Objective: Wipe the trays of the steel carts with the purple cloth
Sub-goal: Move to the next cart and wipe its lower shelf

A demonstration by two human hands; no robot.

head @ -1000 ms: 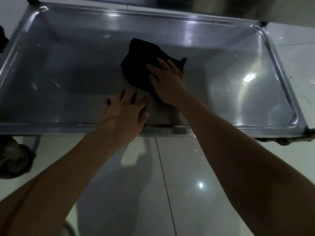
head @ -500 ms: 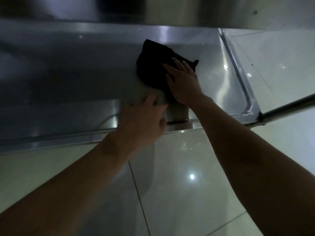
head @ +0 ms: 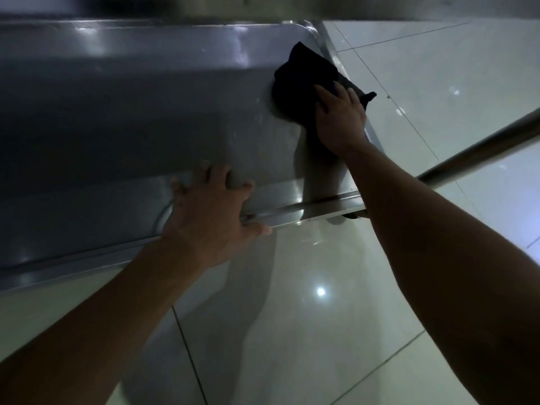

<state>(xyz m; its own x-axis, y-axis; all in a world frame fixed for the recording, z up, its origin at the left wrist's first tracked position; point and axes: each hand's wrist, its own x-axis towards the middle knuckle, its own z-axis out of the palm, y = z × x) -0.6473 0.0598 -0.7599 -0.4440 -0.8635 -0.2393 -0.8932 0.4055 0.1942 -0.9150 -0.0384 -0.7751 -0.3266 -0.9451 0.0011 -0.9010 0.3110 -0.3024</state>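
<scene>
Glossy pale floor tiles (head: 292, 331) nearest, with light glints. Left hand (head: 210, 217) — fingers spread, resting over the near rim of the steel tray (head: 122, 118), thumb hooked under the edge. Farther in, right hand (head: 340, 118) lies flat, fingers straight, pressing the cloth (head: 301, 86). Cloth is bunched, near black in the dim light, at the tray's far right corner — one tip overhangs the rim. Steel bar (head: 479, 150) at right. No legible writing.

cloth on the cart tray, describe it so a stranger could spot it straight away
Find the wide steel tray filling the upper left. At its far right corner, the right hand presses flat on a crumpled cloth. It is the only dark, soft thing on the shiny metal.
</scene>
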